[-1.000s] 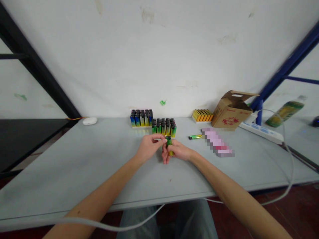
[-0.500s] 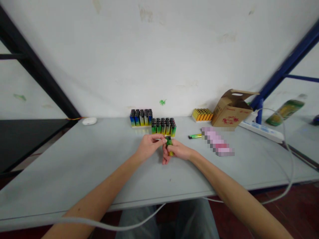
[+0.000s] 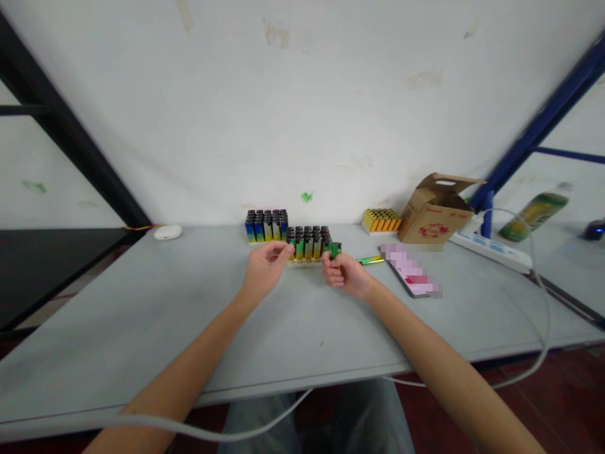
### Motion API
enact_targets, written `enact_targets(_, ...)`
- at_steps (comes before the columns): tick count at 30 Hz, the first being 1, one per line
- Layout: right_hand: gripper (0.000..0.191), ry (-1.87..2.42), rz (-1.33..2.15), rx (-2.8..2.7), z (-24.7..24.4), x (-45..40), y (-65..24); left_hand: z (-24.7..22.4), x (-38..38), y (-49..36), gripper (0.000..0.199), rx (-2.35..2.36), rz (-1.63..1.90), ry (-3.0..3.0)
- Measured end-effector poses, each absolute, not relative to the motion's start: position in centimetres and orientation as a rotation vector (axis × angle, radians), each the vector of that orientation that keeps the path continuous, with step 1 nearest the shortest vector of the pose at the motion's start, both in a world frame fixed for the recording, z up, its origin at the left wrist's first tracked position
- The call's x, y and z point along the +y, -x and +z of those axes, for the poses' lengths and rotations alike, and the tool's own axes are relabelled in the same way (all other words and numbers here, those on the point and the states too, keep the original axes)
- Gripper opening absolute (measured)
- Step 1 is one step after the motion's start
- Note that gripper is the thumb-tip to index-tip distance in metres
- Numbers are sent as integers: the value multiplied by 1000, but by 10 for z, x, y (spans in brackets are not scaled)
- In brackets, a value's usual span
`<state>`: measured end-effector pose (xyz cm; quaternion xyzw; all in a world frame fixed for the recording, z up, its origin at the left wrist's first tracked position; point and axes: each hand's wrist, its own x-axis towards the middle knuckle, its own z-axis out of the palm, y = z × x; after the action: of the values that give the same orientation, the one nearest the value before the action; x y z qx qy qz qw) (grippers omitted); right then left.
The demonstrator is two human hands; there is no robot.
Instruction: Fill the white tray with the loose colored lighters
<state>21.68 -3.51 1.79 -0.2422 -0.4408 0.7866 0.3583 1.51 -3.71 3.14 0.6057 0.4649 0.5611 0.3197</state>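
My right hand (image 3: pixel 346 274) is closed around a green lighter (image 3: pixel 335 250), its black top showing above the fist. This hand is just off the right front corner of a block of upright green and yellow lighters (image 3: pixel 307 247) in a pale tray. At the left front corner of that block is my left hand (image 3: pixel 266 268), thumb and index tips brought together. Whatever those tips pinch, if anything, is too small to make out. A single green-yellow lighter (image 3: pixel 372 260) lies flat beyond the right hand.
Behind stands a block of blue and yellow lighters (image 3: pixel 266 226); yellow lighters (image 3: pixel 382 220) stand farther right. An open cardboard box (image 3: pixel 432 217), a phone (image 3: pixel 409 271), a white power strip (image 3: pixel 494 249) and a bottle (image 3: pixel 534 213) are on the right. A white case (image 3: pixel 167 232) sits left.
My hands have moved apart. The right went up and right with the lighter; the left moved left and slightly up to the corner of the green block.
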Motion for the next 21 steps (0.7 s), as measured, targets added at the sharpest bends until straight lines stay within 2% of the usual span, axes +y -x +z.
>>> enact_targets(2, 16, 580, 2080, -1089, 23, -34, -223, 31, -32, -8, 28, 1265, 1521, -1571)
enact_targets(6, 48, 514, 2106, -1055, 29, -36, -227, 25, -26, -2, 26, 1316, 1551, -1551)
enact_targets(8, 55, 512, 2122, -1051, 28, -36, -225, 22, -25, -3, 25, 1336, 1536, -1557)
enact_targets(21, 46, 554, 2091, -1072, 21, -34, -220, 15, -24, -7, 28, 1351, 1524, -1605)
